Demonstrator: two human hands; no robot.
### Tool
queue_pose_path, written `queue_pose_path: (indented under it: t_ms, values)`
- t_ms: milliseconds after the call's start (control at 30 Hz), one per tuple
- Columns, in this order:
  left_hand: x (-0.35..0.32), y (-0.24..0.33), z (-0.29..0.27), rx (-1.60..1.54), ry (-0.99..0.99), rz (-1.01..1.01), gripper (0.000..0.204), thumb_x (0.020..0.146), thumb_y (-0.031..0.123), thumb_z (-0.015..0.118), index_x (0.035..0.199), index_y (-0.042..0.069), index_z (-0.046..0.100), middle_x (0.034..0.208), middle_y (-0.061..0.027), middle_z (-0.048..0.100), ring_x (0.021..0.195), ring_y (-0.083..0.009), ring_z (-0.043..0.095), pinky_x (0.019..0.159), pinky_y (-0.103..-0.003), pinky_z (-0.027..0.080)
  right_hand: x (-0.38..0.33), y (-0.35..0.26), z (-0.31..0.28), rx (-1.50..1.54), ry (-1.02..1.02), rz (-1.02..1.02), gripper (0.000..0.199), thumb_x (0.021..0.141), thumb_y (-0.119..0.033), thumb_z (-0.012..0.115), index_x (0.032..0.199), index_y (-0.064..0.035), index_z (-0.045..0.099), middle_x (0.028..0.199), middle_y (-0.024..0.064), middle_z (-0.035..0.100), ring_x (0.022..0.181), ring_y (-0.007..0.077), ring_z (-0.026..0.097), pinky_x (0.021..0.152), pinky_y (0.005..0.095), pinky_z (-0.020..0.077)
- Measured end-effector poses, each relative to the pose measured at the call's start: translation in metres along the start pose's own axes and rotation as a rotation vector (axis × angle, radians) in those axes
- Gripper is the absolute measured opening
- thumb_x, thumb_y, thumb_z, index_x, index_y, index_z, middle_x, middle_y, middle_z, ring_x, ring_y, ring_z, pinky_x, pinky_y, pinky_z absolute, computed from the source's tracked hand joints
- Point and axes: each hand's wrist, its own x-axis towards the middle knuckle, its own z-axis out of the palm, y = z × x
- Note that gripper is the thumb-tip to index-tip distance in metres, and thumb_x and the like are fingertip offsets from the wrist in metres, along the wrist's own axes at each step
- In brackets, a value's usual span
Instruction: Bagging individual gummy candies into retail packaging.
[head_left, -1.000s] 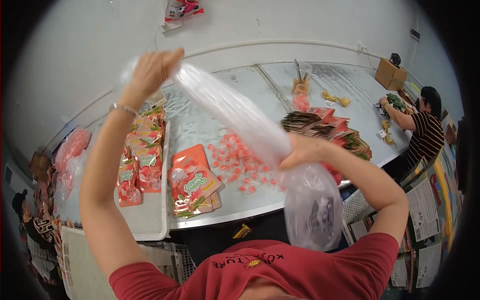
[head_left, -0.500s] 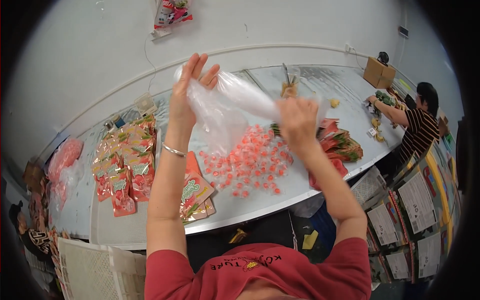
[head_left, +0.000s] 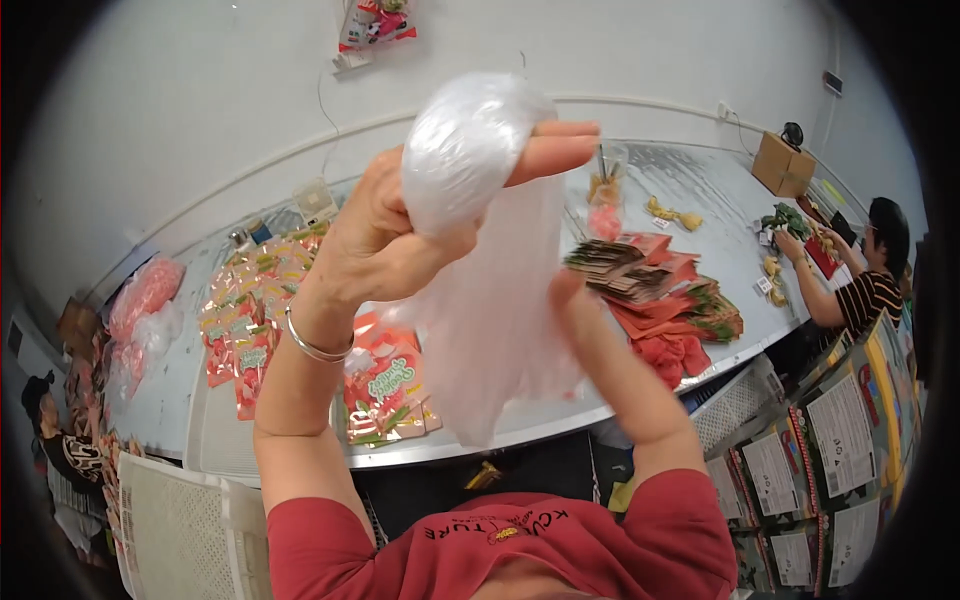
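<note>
— What's the material there?
— Thin, milky plastic film, glossy and finely creased: a rounded bulge on top, a loose, see-through curtain below. It hangs above and to the right of the flat pink pouches.
— And the hands?
— The left hand has the film wound about it, fingers stretched out past the bulge; whether the thumb presses, I cannot tell. The right hand is blurred at the film's right edge, fingers partly hidden, so I cannot tell its grip.
— The surface?
— Pale and smooth. Left of the pouches lie puffed, shiny packets; right of them, a fanned stack.
— The room?
— A white wall beyond the pouches; far to their right, a person in stripes and a cardboard box.
</note>
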Motion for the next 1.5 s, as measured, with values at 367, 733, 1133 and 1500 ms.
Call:
queue_pose_path:
  t_ms: [367, 733, 1133, 1500]
  values:
    - [-0.037, 0.005, -0.018, -0.613, 0.033, -0.362, 0.075, 0.063, -0.009, 0.037, 0.137, 0.0, 0.034, 0.133, -0.017, 0.047, 0.12, -0.0316, 0.049, 0.102, -0.037, 0.036, -0.098, 0.068, 0.038, -0.034, -0.297, 0.609, 0.05, 0.069, -0.026, 0.067, 0.114, -0.0048, 0.059, 0.105, 0.0079, 0.064, 0.098, 0.0174, 0.058, 0.087, 0.0342, 0.0456]
    - [-0.072, -0.131, 0.03, 0.872, -0.203, -0.56, 0.068, 0.062, 0.007, 0.069, 0.125, -0.001, 0.044, 0.12, -0.0232, 0.052, 0.112, -0.0358, 0.05, 0.091, -0.037, 0.044, -0.06, 0.043, -0.031, -1.576, 0.044, 0.058, 0.031, 0.067, -0.018, 0.068, 0.094, -0.0067, 0.058, 0.063, 0.0102, 0.06, 0.063, 0.0321, 0.06, 0.054, 0.0435, 0.0457]
    - [-0.072, -0.066, 0.079, -0.677, -0.033, -0.952, 0.025, 0.07, 0.02, 0.068, 0.081, 0.001, 0.057, 0.063, -0.0044, 0.05, 0.056, -0.012, 0.048, 0.051, -0.028, 0.04, 0.013, -0.013, -0.126, -0.47, 0.604, -0.205, 0.028, 0.078, -0.004, 0.049, 0.106, -0.0042, 0.054, 0.088, 0.0057, 0.06, 0.085, 0.0183, 0.059, 0.078, 0.0323, 0.0475]
    - [-0.11, -0.108, 0.075, -1.057, 0.253, -0.773, 0.022, 0.073, 0.012, 0.064, 0.09, 0.001, 0.056, 0.072, -0.0074, 0.056, 0.079, -0.0208, 0.059, 0.071, -0.028, 0.048, -0.04, 0.096, 0.0, 0.714, 0.218, 0.217, 0.026, 0.087, -0.012, 0.055, 0.11, 0.0, 0.052, 0.095, 0.0062, 0.061, 0.08, 0.0117, 0.06, 0.074, 0.0253, 0.0489]
